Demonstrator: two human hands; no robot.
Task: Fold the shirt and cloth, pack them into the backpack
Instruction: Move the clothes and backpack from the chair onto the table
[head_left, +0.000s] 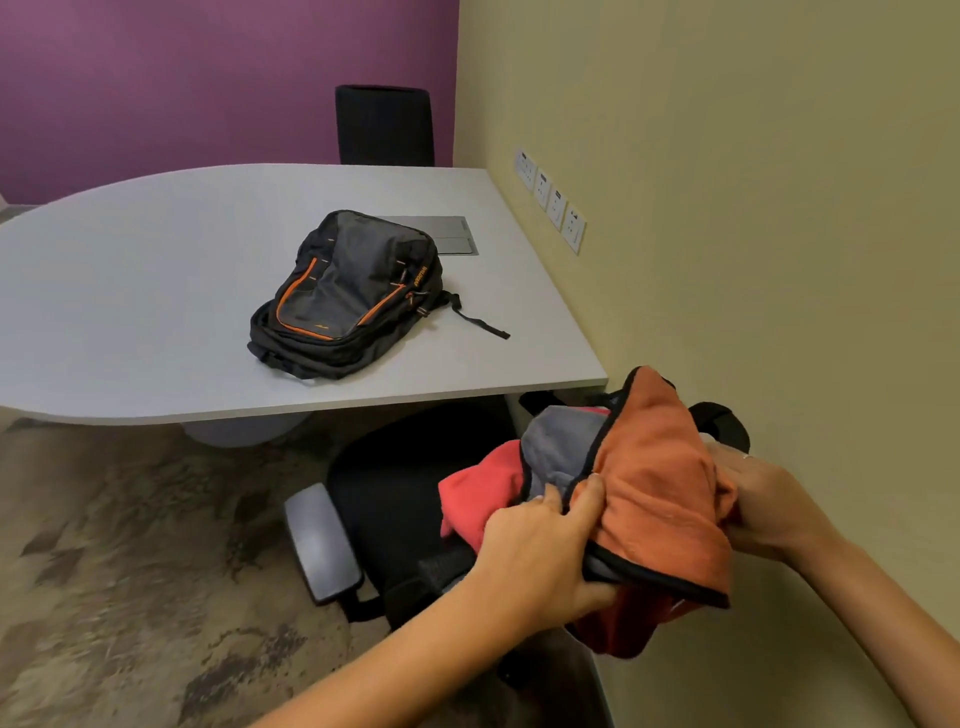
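Note:
A black and grey backpack (349, 293) with orange trim lies flat and zipped on the grey table (130, 291). Over the black office chair (395, 499) at the lower right I hold a bunched bundle. On top is an orange cloth (660, 483) with a black border and a grey underside. Under it shows a red shirt (480, 493). My left hand (540, 551) pinches the cloth's front edge and part of the shirt. My right hand (763, 499) grips the bundle's right end, partly hidden by the cloth.
A yellow wall with a row of sockets (550, 200) runs close along the right. A second dark chair (384, 124) stands behind the table against the purple wall. A metal cable hatch (452, 234) sits in the tabletop behind the backpack. Patterned carpet (130, 545) covers the floor.

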